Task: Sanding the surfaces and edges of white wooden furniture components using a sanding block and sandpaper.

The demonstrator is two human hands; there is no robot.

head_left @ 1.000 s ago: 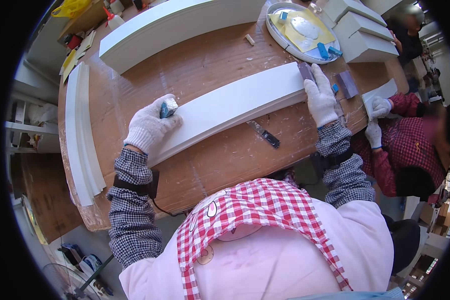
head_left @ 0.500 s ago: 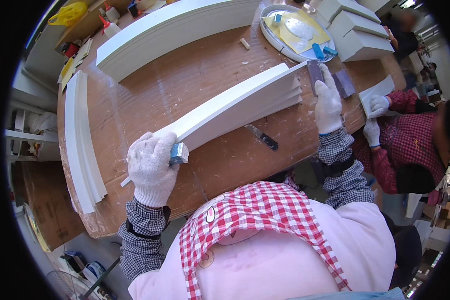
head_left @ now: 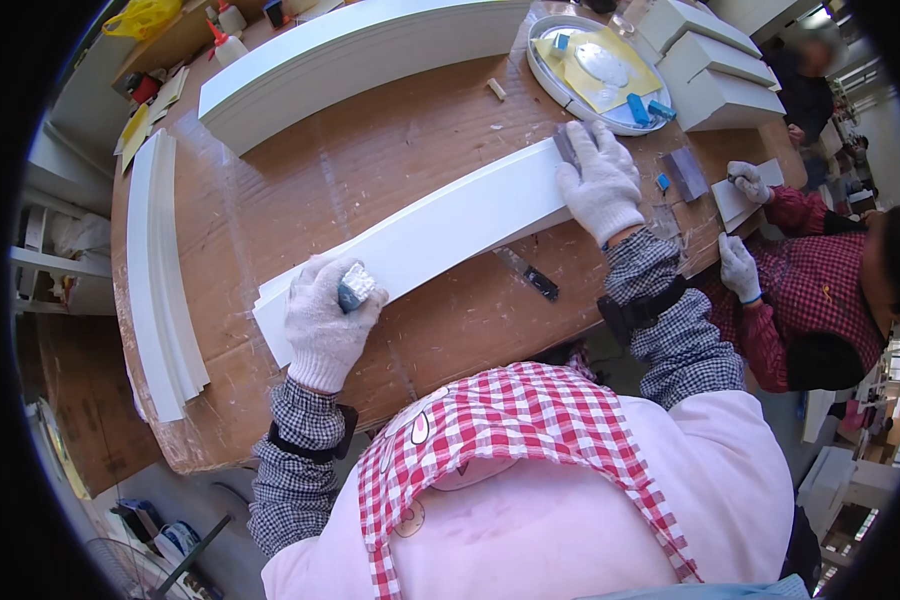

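Note:
A stack of long white boards (head_left: 440,228) lies slantwise on the brown table before me, broad face up. Over its near left end is my left hand (head_left: 325,325), white-gloved and closed around a small blue block (head_left: 354,288) with a dusty white face. At the far right end my right hand (head_left: 602,182), also gloved, grips a purple-grey block (head_left: 566,145) against the end of the boards. Its fingers partly cover that block. A black-handled flat blade (head_left: 528,275) rests on the table just below the stack.
Another tall stack of white boards (head_left: 370,75) stands at the back, and thin white strips (head_left: 157,280) lie at left. A round tray (head_left: 545,75) holds yellow paper and blue pieces. A second purple block (head_left: 685,174) sits at right. A gloved co-worker (head_left: 820,290) handles white pieces there.
The boards have turned from leaning on edge to lying broad face up. My right hand has moved left onto their end with its block; my left hand has shifted slightly right and turned.

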